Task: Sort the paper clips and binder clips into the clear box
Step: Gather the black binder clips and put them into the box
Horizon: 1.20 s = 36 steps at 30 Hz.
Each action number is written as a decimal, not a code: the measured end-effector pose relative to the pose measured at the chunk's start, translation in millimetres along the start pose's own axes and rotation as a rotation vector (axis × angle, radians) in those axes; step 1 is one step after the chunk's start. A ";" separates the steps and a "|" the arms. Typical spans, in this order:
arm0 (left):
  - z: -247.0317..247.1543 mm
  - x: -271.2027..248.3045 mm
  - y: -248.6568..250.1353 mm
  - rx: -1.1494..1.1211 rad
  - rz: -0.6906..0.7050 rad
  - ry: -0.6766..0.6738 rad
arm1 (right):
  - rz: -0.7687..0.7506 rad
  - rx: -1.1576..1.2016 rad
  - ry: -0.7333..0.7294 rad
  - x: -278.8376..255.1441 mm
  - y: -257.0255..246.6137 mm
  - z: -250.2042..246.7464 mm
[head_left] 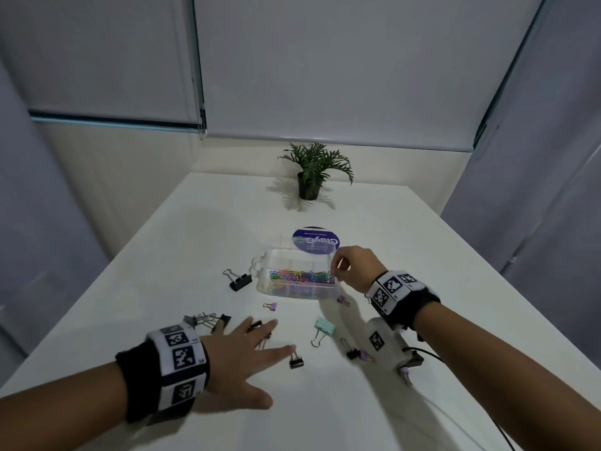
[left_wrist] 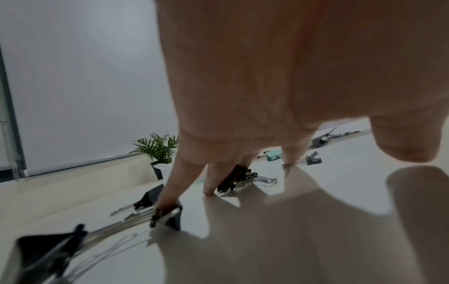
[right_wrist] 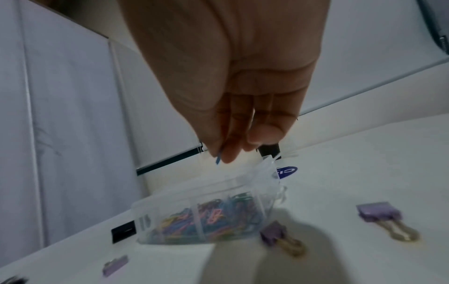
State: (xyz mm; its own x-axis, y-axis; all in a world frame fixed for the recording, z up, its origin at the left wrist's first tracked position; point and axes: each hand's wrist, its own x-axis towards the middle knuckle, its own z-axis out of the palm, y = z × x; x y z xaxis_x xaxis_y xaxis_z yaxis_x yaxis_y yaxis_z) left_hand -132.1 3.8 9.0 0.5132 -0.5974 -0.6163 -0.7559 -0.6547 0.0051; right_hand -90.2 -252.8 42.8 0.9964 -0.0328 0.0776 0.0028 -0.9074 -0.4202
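Left hand (head_left: 242, 349) lies spread flat; right hand (right_wrist: 233, 107) pinches blue paper clip (right_wrist: 218, 158) over clear box (head_left: 294, 278).

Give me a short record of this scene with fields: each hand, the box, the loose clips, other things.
left hand: fingers spread flat on table, fingertips among black binder clips
right hand: above clear box, pinching a blue paper clip
clear box: open, coloured paper clips inside
loose clips: black, purple and mint binder clips on table
other: potted plant at far end

Dim, bluish light from overhead; soft shadows; wrist views blurred; edges bowed by wide-angle lens.
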 end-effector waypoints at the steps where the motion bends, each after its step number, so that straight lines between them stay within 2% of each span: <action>1: 0.0 -0.9 2.3 -0.010 0.016 -0.010 | 0.014 0.014 0.020 5.2 -2.4 2.6; 5: -3.7 -3.2 0.6 -0.060 0.013 0.058 | 0.012 0.017 -0.003 14.1 -6.6 12.2; 9: -14.5 -8.8 -27.1 -0.130 -0.115 0.149 | -0.024 -0.031 -0.061 -4.0 2.1 7.5; 11: -17.1 -11.4 -45.4 -0.182 -0.200 0.130 | -0.009 -0.102 -0.109 -19.4 16.1 2.3; 14: -10.8 -12.8 -65.7 -0.207 -0.328 0.050 | 0.093 -0.222 -0.203 -45.8 43.7 -8.8; 17: 1.7 -12.5 -73.8 -0.212 -0.365 0.030 | 0.224 -0.298 -0.350 -72.8 69.2 -23.1; 20: 9.5 -11.6 -73.9 -0.232 -0.354 0.052 | 0.266 -0.227 -0.417 -96.8 83.9 -30.9; 23: 15.4 -13.3 -63.7 -0.262 -0.325 0.069 | 0.225 -0.118 -0.464 -112.3 85.7 -29.8; 29: 17.4 -14.0 -31.8 -0.269 -0.252 0.067 | 0.117 -0.045 -0.394 -115.0 74.9 -5.5; 33: 6.8 -15.8 -8.9 -0.286 -0.177 0.183 | -0.004 -0.020 -0.393 -107.1 53.0 8.9; 36: -7.6 -17.3 -9.3 -0.384 -0.136 0.276 | -0.071 -0.027 -0.408 -101.9 31.8 18.3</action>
State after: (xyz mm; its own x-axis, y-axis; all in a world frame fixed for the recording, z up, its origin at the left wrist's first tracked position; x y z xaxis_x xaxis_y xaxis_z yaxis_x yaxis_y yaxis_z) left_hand -130.9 16.7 25.5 0.7246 -0.5611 -0.4002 -0.4968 -0.8277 0.2610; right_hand -190.1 -270.7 4.9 0.9455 0.1944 -0.2611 0.0765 -0.9123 -0.4023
